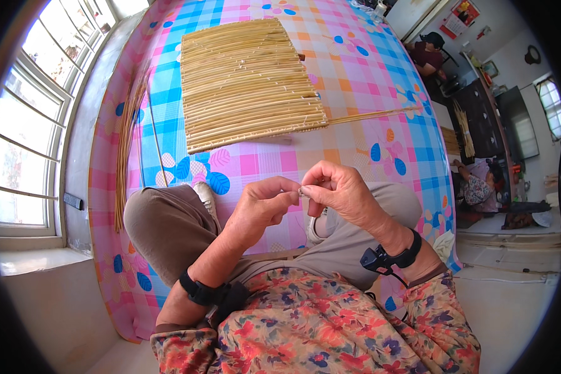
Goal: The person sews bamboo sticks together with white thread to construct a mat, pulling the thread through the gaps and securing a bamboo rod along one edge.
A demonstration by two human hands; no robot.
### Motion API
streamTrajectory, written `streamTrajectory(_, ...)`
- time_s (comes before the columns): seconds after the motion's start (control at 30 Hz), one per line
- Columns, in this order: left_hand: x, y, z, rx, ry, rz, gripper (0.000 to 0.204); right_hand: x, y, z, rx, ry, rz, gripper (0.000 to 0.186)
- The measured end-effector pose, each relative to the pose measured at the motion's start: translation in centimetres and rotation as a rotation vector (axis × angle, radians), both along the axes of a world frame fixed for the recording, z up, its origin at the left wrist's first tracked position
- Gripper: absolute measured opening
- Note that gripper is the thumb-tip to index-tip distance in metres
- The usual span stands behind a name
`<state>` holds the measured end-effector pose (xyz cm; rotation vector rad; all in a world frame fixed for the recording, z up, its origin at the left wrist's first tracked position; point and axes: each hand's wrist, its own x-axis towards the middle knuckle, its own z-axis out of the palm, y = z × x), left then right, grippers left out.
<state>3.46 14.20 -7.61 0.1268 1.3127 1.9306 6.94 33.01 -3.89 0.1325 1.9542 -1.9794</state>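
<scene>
My left hand [265, 204] and my right hand [338, 190] meet in front of my lap, thumbs and fingertips pinched. Between the fingertips shows a tiny pale bit [302, 192], perhaps thread, too small to name for sure. Beyond my hands, and touched by neither, a mat of tan stalks [246, 84] bound side by side with light stitching lies flat. A few thin stalks [371, 116] stick out from its right edge. Both wrists wear black straps, the right one with a small black device.
A checked, flowered sheet [355, 149] covers the surface under me. Loose long stalks [126, 149] lie along its left side, by a barred window [28, 131]. On the sill is a dark remote [73, 201]. Two people [427, 56] are off to the right, near a bundle of stalks [464, 128].
</scene>
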Motion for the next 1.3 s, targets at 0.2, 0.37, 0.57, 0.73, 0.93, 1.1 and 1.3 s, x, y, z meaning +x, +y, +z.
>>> streamTrajectory(0.2, -0.2, -0.2, -0.6, 0.081, -0.002, -0.03, 0.01, 0.1, -0.1, 0.2, 0.001, 0.019, -0.004, 0.009)
streamTrajectory(0.37, -0.3, -0.5, -0.9, 0.134, -0.017, -0.043, 0.011, -0.2, -0.1, 0.4, -0.021, 0.001, 0.009, 0.008)
streamTrajectory(0.57, -0.4, -0.5, -0.7, 0.154, -0.006, -0.071, 0.012, -0.2, 0.1, 1.0, -0.02, -0.022, 0.039, 0.008)
streamTrajectory(0.73, -0.6, -0.4, -0.1, 0.148, 0.006, -0.103, 0.011, -0.3, 0.0, 1.1, -0.021, -0.019, 0.067, 0.007)
streamTrajectory(0.93, -0.5, -0.3, -0.5, 0.161, -0.008, -0.061, 0.011, -0.3, -0.2, 1.4, 0.011, -0.023, 0.059, 0.007)
streamTrajectory(1.1, -0.4, -0.4, -1.0, 0.164, -0.006, -0.055, 0.011, -0.2, -0.5, 1.8, 0.065, -0.008, 0.069, 0.007)
streamTrajectory(1.3, -0.4, -0.4, -0.8, 0.139, 0.026, -0.064, 0.011, 0.0, -0.8, 1.8, 0.133, 0.031, 0.052, 0.007)
